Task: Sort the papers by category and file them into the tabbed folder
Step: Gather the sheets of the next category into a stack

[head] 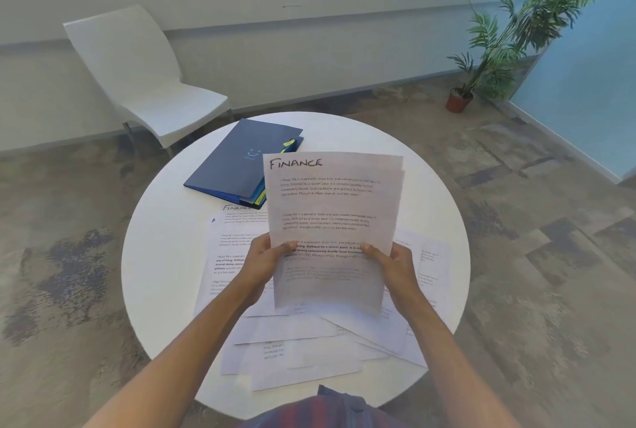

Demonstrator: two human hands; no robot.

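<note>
A dark blue tabbed folder (241, 161) lies closed on the far part of the round white counter (165, 255), with yellow-green tabs (288, 143) and blue divider edges showing along its right side; what sheets are inside cannot be seen. Just in front of the folder lies a sheet headed "FINANCE" (241, 212), partly hidden, and below it a loose spread of printed papers (299, 348) covers the near half of the counter, the sheets overlapping at different angles. Above this spread the person holds a thin stack of papers (330, 221) upright, tilted a little away; its front page has "FINANCE" handwritten at the top and blocks of printed text under it, and the edge of a second sheet shows behind at the top right. The left hand (265, 262) grips the left edge of the stack low down, thumb on the front page and fingers curled behind. The right hand (392, 266) grips the right edge at the same height in the same way, thumb pressed on the text. Both forearms reach forward from the bottom of the view.
</note>
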